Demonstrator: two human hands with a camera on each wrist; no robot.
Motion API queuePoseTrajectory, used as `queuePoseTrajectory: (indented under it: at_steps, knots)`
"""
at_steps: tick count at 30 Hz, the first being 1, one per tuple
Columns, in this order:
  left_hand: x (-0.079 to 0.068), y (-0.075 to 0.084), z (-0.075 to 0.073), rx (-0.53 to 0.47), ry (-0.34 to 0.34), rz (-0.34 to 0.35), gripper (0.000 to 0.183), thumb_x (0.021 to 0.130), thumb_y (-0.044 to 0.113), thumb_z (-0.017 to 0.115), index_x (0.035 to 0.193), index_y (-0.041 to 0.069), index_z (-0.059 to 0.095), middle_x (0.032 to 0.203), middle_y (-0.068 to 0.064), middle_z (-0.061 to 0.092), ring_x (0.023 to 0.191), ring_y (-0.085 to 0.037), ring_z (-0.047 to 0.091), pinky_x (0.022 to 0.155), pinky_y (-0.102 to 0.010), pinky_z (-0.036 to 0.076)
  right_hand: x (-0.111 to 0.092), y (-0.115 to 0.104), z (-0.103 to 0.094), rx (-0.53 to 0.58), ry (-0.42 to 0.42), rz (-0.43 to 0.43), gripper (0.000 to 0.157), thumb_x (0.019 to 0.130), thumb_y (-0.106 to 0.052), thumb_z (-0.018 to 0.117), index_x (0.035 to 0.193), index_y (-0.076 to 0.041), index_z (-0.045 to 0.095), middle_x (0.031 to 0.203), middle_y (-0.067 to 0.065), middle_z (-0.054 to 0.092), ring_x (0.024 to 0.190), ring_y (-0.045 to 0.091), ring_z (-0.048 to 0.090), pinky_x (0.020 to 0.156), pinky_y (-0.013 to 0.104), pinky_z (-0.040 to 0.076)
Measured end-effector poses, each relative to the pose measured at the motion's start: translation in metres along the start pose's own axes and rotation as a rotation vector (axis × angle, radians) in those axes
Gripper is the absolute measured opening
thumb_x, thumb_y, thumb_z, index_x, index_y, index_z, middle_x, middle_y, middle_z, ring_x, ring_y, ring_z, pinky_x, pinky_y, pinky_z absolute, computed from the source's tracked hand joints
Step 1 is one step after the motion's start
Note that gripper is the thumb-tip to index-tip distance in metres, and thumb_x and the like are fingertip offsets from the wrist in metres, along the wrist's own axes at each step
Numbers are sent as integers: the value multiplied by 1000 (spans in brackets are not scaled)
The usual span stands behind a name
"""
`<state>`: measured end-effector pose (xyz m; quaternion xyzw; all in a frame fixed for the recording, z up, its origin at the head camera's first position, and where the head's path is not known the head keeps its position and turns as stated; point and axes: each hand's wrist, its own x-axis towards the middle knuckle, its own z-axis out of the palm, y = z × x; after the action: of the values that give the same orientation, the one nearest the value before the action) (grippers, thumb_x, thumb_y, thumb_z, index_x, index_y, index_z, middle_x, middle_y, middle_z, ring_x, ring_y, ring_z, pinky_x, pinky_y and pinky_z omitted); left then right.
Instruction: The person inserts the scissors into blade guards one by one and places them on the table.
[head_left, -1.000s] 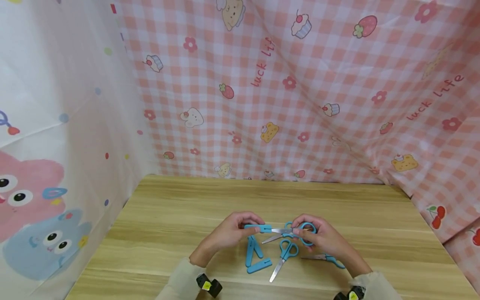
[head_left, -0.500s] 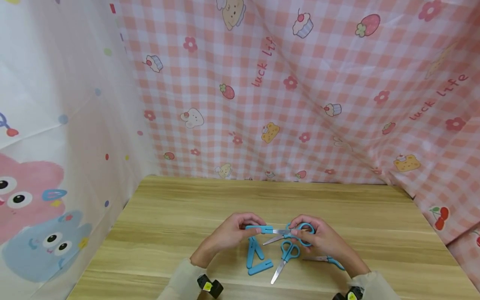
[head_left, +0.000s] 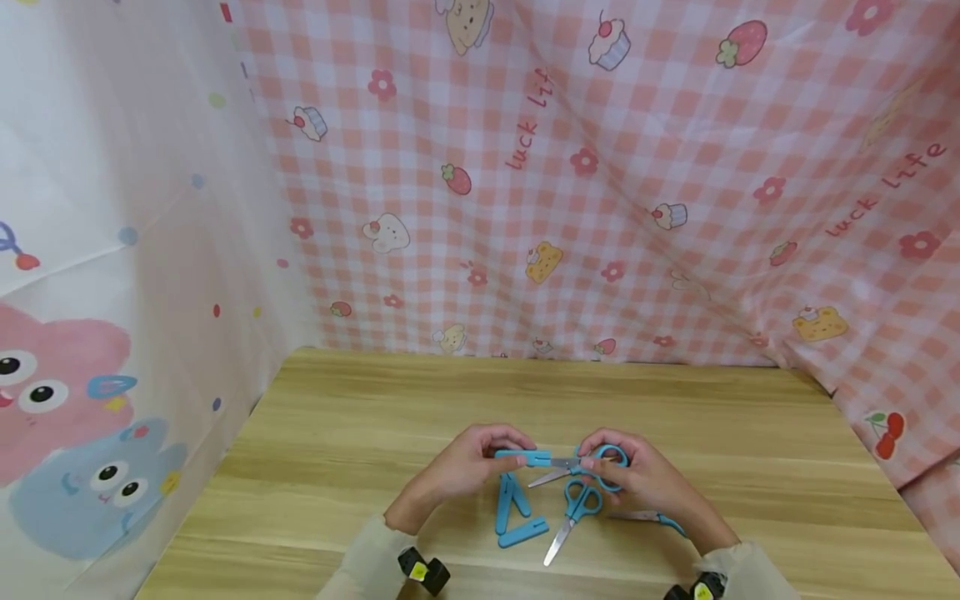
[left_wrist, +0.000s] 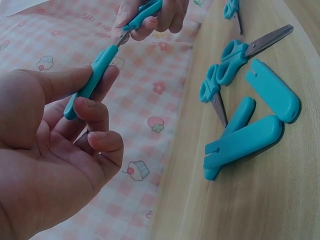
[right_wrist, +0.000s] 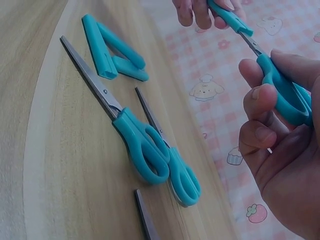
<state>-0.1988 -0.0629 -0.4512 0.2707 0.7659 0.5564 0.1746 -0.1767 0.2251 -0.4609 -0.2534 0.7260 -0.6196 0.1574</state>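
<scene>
Between thumb and fingers, my left hand [head_left: 465, 467] pinches a blue blade cover [head_left: 537, 458]. A pair of blue-handled scissors [right_wrist: 285, 92] is held by the handles in my right hand [head_left: 641, 475]. Their blades point left and sit partly inside the cover, with a short stretch of metal showing between the two hands. Below on the table lie scissors with bare blades [head_left: 576, 506]. Another pair [right_wrist: 186, 182] lies behind them, partly hidden by the right hand in the head view. A third pair [head_left: 645, 517] is partly covered by the right forearm.
Three loose blue covers lie left of the scissors: one [head_left: 502, 508] overlaps a second [left_wrist: 241, 114], and the third [head_left: 523, 532] is nearer the front. The wooden table [head_left: 337, 417] reaches back to a pink checked cloth [head_left: 420, 275]. A white printed cloth [head_left: 180, 292] hangs at left.
The cover and the held scissors have come closer together, so less blade shows between them. Both hands keep their holds; the loose covers and scissors lie as before.
</scene>
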Motion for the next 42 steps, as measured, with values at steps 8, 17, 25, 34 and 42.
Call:
queuePoseTrajectory:
  at_steps: [8,17,25,34,42]
  knots:
    - [0,2,1,3,-4,-7,17,97,11,64,113,12,69,100,-1,73,91,-20,66,79,-24,50,1,-2,3,-16,8,22,27,101,-12,57,114,11,53,85,7,72,55,6,52,48,21,47]
    - [1,3,1,-4,-1,-11,16,97,11,64,112,13,70,99,0,73,93,-24,66,80,-25,51,3,-4,3,-5,-3,5,24,101,-11,57,113,9,54,86,5,71,56,5,53,49,21,47]
    - [1,5,3,-9,3,-8,16,97,11,64,112,13,70,99,0,73,92,-21,66,80,-25,51,4,-3,4,-7,-1,-2,23,101,-11,57,113,8,55,85,6,71,55,5,53,48,22,47]
    - [3,5,5,-19,3,-1,16,96,10,64,112,12,70,100,-1,73,90,-13,67,80,-23,51,7,-4,6,-12,-13,-15,24,101,-11,57,112,9,54,84,5,70,54,6,52,47,24,47]
    - [4,4,5,-9,13,-15,14,96,10,64,109,13,71,96,0,73,86,-12,66,79,-24,50,9,-2,8,-36,4,5,23,100,-14,59,111,7,56,84,4,70,53,7,52,46,24,47]
